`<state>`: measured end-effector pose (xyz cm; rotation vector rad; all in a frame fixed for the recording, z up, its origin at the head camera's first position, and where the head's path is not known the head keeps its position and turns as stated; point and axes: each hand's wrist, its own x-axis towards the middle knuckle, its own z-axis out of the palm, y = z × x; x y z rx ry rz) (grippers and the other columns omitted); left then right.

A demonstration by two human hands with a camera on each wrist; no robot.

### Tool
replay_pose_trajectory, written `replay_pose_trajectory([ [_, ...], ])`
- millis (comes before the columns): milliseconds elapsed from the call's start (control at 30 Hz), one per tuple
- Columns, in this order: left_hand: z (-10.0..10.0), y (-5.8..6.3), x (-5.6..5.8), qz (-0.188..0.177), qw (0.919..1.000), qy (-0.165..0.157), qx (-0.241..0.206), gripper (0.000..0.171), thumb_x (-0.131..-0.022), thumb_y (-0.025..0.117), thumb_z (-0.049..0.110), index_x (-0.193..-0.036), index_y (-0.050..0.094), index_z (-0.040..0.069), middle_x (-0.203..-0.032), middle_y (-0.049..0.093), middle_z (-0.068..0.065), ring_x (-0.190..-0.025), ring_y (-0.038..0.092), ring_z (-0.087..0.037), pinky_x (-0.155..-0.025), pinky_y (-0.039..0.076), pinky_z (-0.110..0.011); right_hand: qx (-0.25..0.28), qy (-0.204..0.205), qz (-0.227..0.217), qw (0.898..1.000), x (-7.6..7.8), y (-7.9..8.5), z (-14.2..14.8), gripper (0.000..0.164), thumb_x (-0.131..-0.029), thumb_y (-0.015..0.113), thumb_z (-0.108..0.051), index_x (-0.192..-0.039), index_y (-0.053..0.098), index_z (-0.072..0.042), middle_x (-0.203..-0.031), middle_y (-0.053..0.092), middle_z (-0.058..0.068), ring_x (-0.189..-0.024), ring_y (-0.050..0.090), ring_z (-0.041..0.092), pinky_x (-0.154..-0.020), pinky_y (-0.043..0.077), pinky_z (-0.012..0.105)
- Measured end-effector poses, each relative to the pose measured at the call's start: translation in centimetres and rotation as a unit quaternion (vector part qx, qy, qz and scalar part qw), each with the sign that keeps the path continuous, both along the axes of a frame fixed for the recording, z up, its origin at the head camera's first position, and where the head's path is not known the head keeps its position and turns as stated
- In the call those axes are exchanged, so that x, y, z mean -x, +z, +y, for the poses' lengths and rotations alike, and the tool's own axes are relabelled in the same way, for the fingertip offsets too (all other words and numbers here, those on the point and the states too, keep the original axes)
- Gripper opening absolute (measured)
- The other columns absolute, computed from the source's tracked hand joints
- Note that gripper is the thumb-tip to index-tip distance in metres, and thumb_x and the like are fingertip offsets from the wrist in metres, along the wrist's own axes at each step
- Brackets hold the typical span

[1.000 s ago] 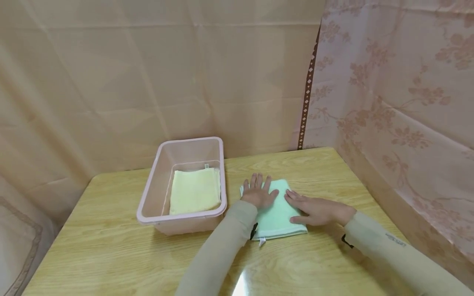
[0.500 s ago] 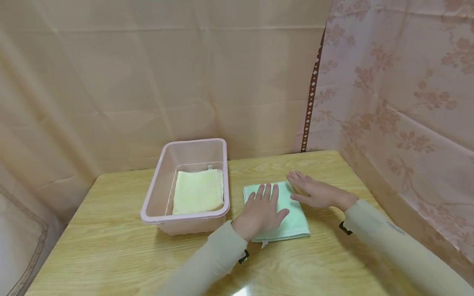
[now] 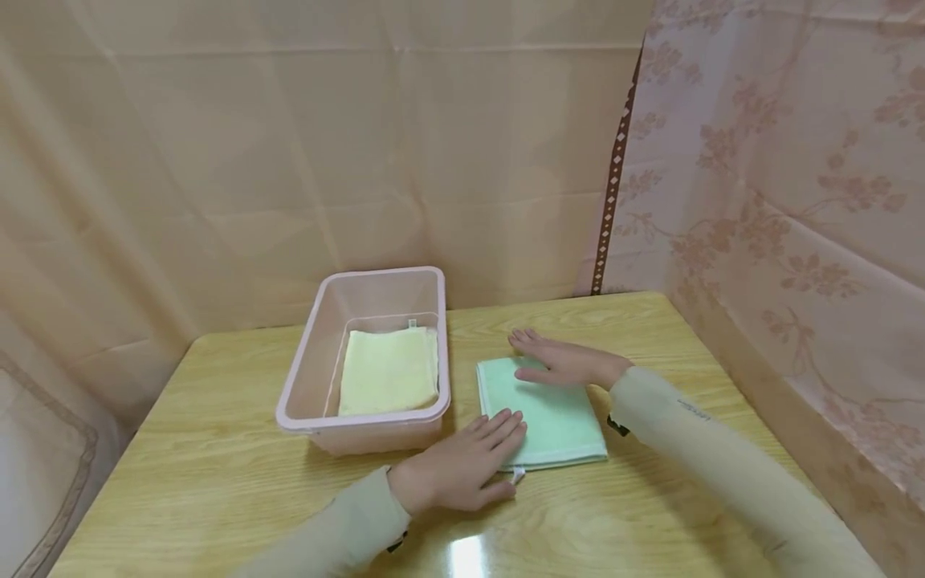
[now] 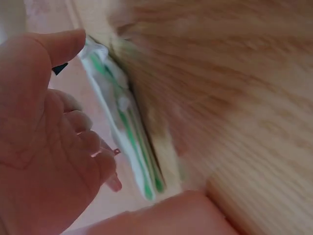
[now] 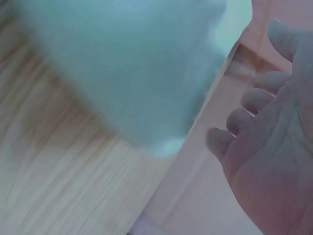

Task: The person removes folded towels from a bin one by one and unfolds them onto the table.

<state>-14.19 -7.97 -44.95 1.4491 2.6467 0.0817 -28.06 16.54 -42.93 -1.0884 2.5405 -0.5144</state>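
A folded mint-green towel (image 3: 552, 417) lies flat on the wooden table, its small white tag at the near edge. My left hand (image 3: 462, 466) is at the towel's near left corner, fingers straight and overlapping that edge in the head view. Over the far edge is my right hand (image 3: 567, 361), palm down with fingers extended to the left. In the left wrist view the towel's layered edge (image 4: 122, 117) shows green and white folds beside the thumb. The right wrist view has the towel (image 5: 132, 63) blurred, with the right hand (image 5: 274, 127) apart from it.
A pink plastic basin (image 3: 296, 377) stands left of the green towel. Inside it lies a folded yellow towel (image 3: 390, 369). Beige curtains (image 3: 347, 144) hang behind the table (image 3: 217, 449), and a floral pink curtain (image 3: 795, 177) runs along the right side.
My left hand has moved off the towel's middle toward its near left corner. The right hand has gone from the towel's right side to its far edge. The towel stays in place.
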Motion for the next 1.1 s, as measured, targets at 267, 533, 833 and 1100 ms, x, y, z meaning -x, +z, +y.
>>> replay_pose_trajectory([
  [267, -1.1, -1.0, 0.0, -0.004, 0.9999, 0.002, 0.016, 0.068, -0.109, 0.043, 0.038, -0.159, 0.022, -0.003, -0.166, 0.017, -0.020, -0.154, 0.015, -0.031, -0.121, 0.021, -0.042, -0.045, -0.004, -0.021, 0.999, 0.3, -0.9, -5.1, 0.081, -0.107, 0.037, -0.056, -0.162, 0.011, -0.003, -0.167, 0.000, 0.021, -0.154, -0.004, 0.038, -0.120, 0.007, 0.061],
  [533, -1.0, -1.4, 0.3, 0.001, 0.9999, 0.004, 0.009, 0.060, -0.110, 0.043, 0.027, -0.159, 0.025, -0.003, -0.165, 0.022, -0.018, -0.153, 0.020, -0.030, -0.121, 0.022, -0.040, -0.132, -0.101, -0.023, 0.986, 0.6, -2.9, -7.3, 0.096, -0.098, 0.026, -0.075, -0.163, -0.002, -0.011, -0.168, -0.013, 0.013, -0.153, -0.012, 0.029, -0.120, 0.002, 0.060],
  [833, -0.7, -1.2, 0.6, 0.003, 0.9998, 0.010, 0.019, 0.056, -0.110, 0.043, 0.022, -0.159, 0.028, 0.000, -0.164, 0.027, -0.016, -0.151, 0.025, -0.029, -0.119, 0.028, -0.041, -0.174, -0.164, 0.004, 0.971, 2.0, -6.1, -8.5, 0.112, -0.085, 0.024, -0.091, -0.162, -0.009, -0.016, -0.167, -0.015, 0.004, -0.153, -0.013, 0.025, -0.120, 0.000, 0.059],
  [1100, -0.2, -1.5, 0.8, 0.050, 0.9981, 0.004, 0.034, 0.054, -0.108, 0.042, 0.022, -0.156, 0.033, -0.001, -0.161, 0.034, -0.016, -0.149, 0.030, -0.028, -0.119, 0.027, -0.036, -0.196, -0.177, 0.004, 0.964, 2.3, -6.6, -9.0, 0.085, -0.102, 0.024, -0.069, -0.161, -0.011, -0.020, -0.166, -0.016, 0.000, -0.153, -0.013, 0.023, -0.120, -0.003, 0.060],
])
